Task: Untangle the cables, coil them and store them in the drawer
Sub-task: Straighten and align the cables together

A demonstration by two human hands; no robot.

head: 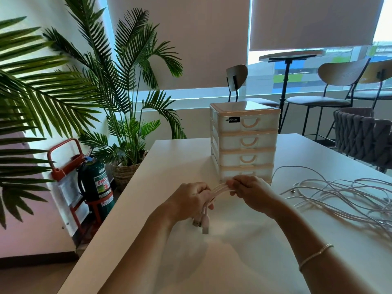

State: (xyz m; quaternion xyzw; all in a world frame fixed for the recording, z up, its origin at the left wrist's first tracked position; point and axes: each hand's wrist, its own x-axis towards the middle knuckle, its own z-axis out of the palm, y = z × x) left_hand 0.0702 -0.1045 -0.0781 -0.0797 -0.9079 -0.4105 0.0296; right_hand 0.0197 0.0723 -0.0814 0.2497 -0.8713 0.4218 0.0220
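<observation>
Two bare hands work above a white table [161,209] that fills the lower half of the view. Largest of all beyond it is the palm plant [89,85] spreading from nine o'clock up toward eleven, its basket pot on the floor beside the table's left edge. At about two o'clock stand bar chairs [337,85] and a round high table [290,55] against the window, with a dark woven chair [360,134] just behind the table's far right corner. A green fire extinguisher [94,179] in a red stand sits on the floor at nine o'clock.

On the table, at twelve o'clock from the hands, stands a small drawer unit [244,143] with four drawers, all closed, curved handles facing this way. A loose tangle of pale cables [343,194] sprawls over the tabletop at three o'clock, well apart from the hands.

The left hand [191,200] is curled round a bundle of white cable loops [218,189], and USB plugs [202,223] hang below its fist. The right hand [250,192] pinches the same loops between thumb and fingers, just in front of the bottom drawer. A thin bracelet [316,254] circles the right wrist.
</observation>
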